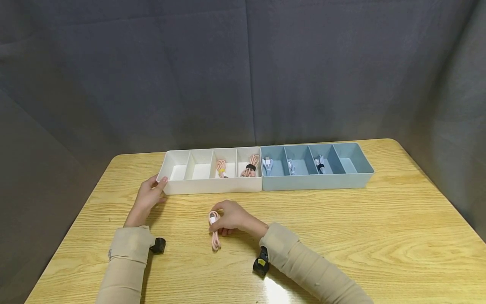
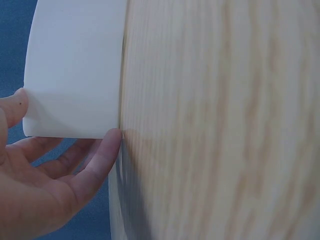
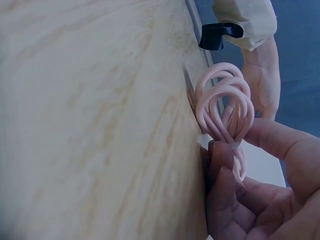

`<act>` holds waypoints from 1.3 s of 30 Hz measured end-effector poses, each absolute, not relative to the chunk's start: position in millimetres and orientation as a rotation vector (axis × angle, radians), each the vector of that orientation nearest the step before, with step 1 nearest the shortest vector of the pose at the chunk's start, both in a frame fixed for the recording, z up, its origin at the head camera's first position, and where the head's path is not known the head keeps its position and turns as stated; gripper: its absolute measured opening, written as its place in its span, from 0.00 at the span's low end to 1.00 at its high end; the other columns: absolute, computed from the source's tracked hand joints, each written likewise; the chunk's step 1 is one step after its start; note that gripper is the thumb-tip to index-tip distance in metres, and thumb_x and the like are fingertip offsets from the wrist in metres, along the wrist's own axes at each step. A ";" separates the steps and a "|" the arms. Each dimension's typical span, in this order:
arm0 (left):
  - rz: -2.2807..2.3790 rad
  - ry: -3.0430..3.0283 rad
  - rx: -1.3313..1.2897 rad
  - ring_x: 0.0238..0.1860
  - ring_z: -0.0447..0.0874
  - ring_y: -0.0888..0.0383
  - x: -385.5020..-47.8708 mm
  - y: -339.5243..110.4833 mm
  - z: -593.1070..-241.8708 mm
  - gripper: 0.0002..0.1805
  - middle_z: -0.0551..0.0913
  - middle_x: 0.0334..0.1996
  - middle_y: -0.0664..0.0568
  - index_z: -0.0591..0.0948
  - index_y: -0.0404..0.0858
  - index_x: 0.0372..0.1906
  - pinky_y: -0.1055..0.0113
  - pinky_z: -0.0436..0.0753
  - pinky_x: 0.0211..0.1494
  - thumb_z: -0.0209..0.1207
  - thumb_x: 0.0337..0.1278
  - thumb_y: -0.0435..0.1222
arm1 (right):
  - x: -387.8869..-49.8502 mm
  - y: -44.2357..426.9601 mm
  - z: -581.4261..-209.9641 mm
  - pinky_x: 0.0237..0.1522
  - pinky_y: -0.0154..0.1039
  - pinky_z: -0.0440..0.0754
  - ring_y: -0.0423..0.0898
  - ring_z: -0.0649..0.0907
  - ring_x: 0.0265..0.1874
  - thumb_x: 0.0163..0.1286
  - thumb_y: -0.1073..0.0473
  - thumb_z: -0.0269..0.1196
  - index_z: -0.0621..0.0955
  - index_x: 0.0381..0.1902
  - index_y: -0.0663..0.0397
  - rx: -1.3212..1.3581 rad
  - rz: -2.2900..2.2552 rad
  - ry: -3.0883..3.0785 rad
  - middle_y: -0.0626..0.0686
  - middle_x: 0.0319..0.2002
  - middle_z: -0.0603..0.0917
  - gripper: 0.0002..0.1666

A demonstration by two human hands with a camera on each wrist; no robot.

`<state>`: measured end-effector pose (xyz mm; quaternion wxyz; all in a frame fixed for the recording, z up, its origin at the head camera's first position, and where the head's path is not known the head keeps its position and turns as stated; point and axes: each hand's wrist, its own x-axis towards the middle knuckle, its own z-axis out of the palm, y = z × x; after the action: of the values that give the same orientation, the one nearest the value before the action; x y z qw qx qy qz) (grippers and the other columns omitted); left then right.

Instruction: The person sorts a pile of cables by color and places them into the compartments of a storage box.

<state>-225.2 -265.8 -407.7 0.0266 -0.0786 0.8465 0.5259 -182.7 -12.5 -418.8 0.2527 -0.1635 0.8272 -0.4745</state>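
Observation:
My right hand pinches a coiled pink cable just above the table, with its whitish connector beside the thumb. In the right wrist view the cable's loops stand out past the fingertips. My left hand holds the front left corner of a white divided box; its thumb is at the top rim and the fingers lie along the end wall. Inside that box, a pink cable with a yellow tie and one with a black tie occupy the two right compartments.
A blue divided box stands end to end with the white one. Light blue cables lie in its three left compartments; its rightmost one shows bare floor. Behind the wooden table hangs a dark curtain.

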 end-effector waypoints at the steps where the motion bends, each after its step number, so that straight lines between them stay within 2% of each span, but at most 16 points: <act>1: 1.624 2.616 -0.244 0.57 0.63 0.38 -225.2 -265.6 -407.8 0.32 0.60 0.60 0.31 0.52 0.29 0.68 0.57 0.79 0.50 0.39 0.69 0.47 | -182.6 -12.3 -418.7 0.13 0.34 0.78 0.44 0.78 0.10 0.48 0.64 0.71 0.76 0.51 0.61 -0.435 -1.298 2.240 0.54 0.14 0.80 0.29; 9: 1.635 2.608 -0.254 0.58 0.62 0.40 -225.1 -264.4 -407.5 0.33 0.60 0.59 0.32 0.52 0.30 0.69 0.58 0.79 0.50 0.39 0.69 0.47 | -183.5 -11.0 -420.3 0.14 0.35 0.79 0.43 0.77 0.10 0.47 0.67 0.70 0.76 0.51 0.62 -0.392 -1.363 2.183 0.54 0.15 0.80 0.30; 24: 1.640 2.604 -0.242 0.59 0.62 0.39 -223.8 -264.3 -406.0 0.33 0.59 0.60 0.31 0.51 0.30 0.69 0.57 0.78 0.51 0.39 0.69 0.47 | -185.7 -7.9 -420.1 0.13 0.34 0.78 0.43 0.77 0.10 0.50 0.66 0.69 0.75 0.54 0.60 -0.384 -1.406 2.153 0.54 0.15 0.80 0.30; 39: 1.627 2.613 -0.240 0.59 0.62 0.39 -224.7 -264.9 -407.1 0.33 0.60 0.60 0.31 0.51 0.30 0.69 0.57 0.79 0.50 0.39 0.69 0.47 | -187.1 -5.9 -417.6 0.18 0.36 0.79 0.45 0.79 0.14 0.50 0.66 0.69 0.74 0.54 0.61 -0.401 -1.562 2.131 0.52 0.16 0.80 0.31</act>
<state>-224.7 -264.9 -407.1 0.0268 -0.0778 0.8460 0.5268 -187.1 -5.9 -417.6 0.2324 -0.1459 0.7755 -0.5686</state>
